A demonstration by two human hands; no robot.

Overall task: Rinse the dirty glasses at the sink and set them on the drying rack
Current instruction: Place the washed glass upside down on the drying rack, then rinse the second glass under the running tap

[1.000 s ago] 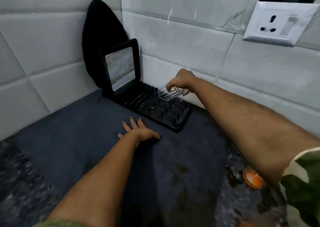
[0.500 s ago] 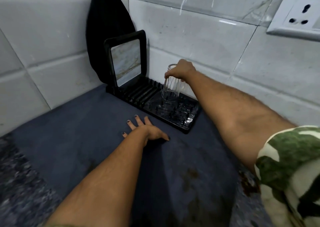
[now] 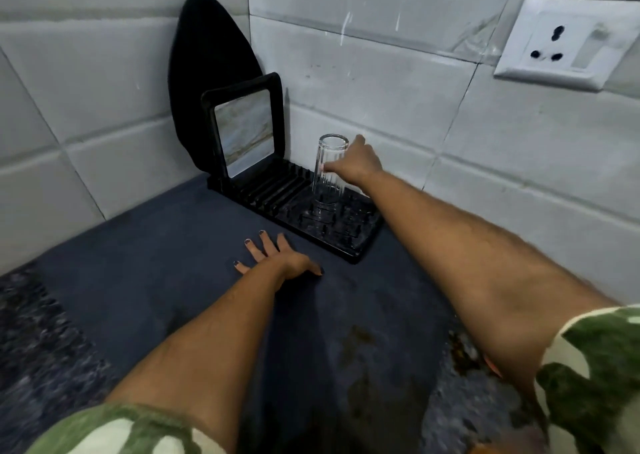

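1 glass stands on pegged right half of black drying rack, far corner by tiled wall.

Advice: confirm rim sits level among pegs, then release straight out, no sideways nudge.

Right hand: fingers touching glass's right side, seemingly loosened, grip unclear.

Left hand: spread flat on dark mat, near rack, holding nothing.

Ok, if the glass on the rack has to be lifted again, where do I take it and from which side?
Around its ribbed middle, from the right. The glass stands tall and apparently upside down among the pegs of the rack. The wall is close behind and a tray stands to its left. The right hand already touches that side.
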